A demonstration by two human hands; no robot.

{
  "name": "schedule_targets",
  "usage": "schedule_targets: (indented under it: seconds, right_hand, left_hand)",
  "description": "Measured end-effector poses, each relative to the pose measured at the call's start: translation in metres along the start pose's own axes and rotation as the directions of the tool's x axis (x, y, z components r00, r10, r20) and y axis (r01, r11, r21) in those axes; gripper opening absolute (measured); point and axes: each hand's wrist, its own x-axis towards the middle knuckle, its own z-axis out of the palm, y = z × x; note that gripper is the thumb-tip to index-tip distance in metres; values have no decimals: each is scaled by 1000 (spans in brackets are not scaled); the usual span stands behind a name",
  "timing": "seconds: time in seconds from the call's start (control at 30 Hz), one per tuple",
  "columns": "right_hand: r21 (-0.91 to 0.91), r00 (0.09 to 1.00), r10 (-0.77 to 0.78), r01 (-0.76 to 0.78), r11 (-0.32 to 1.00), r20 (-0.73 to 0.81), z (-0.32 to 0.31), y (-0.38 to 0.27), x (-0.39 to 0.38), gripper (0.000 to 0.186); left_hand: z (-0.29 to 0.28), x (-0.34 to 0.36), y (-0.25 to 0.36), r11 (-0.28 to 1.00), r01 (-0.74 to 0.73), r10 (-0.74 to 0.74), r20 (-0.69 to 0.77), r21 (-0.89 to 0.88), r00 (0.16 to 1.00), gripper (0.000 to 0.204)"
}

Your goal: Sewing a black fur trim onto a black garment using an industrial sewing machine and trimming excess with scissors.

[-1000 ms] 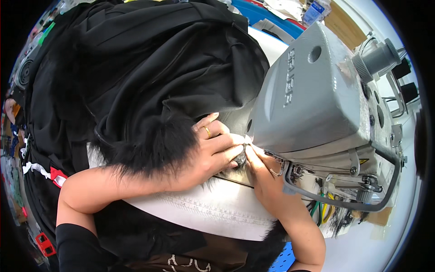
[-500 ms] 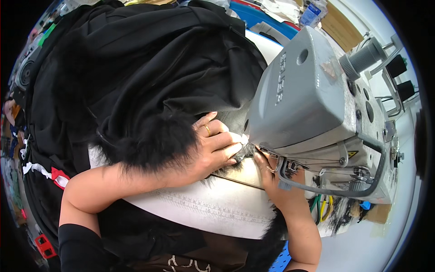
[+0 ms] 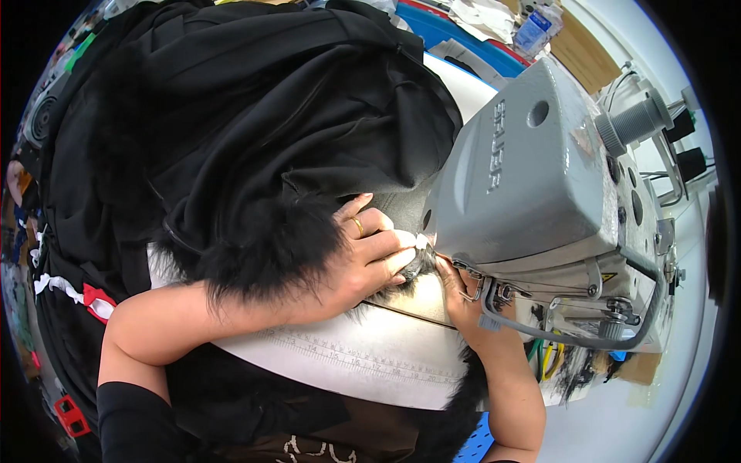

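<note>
A black garment (image 3: pixel 309 108) with long black fur trim (image 3: pixel 266 239) lies heaped on the white bed of a sewing machine (image 3: pixel 525 162). My left hand (image 3: pixel 363 258), a gold ring on one finger, reaches past the fur cuff. Its fingertips are pressed together on a furry edge (image 3: pixel 421 266) beside the machine's needle area. From the near right, my right hand (image 3: pixel 463 305) meets the same edge, thumb against it. The machine head and its wire guard cover part of the right hand's fingers. Needle and presser foot are hard to make out.
A printed ruler scale (image 3: pixel 355 359) runs along the front of the machine table. Loose dark fur (image 3: pixel 575 374) and scissors with yellow and green handles (image 3: pixel 552 359) are at the right. A blue bin (image 3: pixel 463 38) and a plastic bottle (image 3: pixel 536 31) stand behind.
The machine sits slightly further right and lower in the picture, a small shift of view. Both hands stay at the furry edge with hardly any movement.
</note>
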Motion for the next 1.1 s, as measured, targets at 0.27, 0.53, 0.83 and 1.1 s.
schedule_targets:
  seconds: [0.27,0.53,0.83,1.1]
  right_hand:
    - [-5,1000,26,-26,1000,5,-6,-1,-25,38]
    - [-6,997,71,-71,997,5,-3,-6,-18,39]
    - [24,994,109,-109,994,-5,-4,-12,-13,39]
    - [41,994,107,-106,994,-29,-5,-15,-16,40]
  left_hand:
    - [0,0,5,993,3,-4,3,117,1000,32]
    - [-3,3,5,999,32,-31,30,-8,999,30]
    - [-6,5,6,997,4,-8,60,72,998,26]
    - [1,3,2,992,59,-63,-39,-114,997,25]
